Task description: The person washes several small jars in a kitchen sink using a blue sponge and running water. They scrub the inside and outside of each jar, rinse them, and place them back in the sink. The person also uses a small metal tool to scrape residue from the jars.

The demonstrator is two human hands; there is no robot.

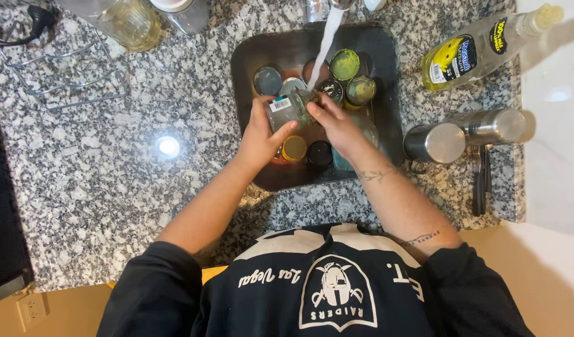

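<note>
Head view: both hands over the dark sink (387,75), upper centre of frame. Left hand (260,138) fingers clamped on a clear glass jar (290,109) with a white label, held tilted under the water stream (324,37). Right hand (338,125) fingers pressed on the jar's open end. More jars and lids (345,64) lie in the sink. Dish soap bottle (480,47) upper right, steel cups (434,142) on the granite counter (143,187) at right.

Both hands, left hand (257,138) and right hand (338,126), hold a glass jar (291,108) under running water (324,41) above a jar-filled sink (252,62).
</note>
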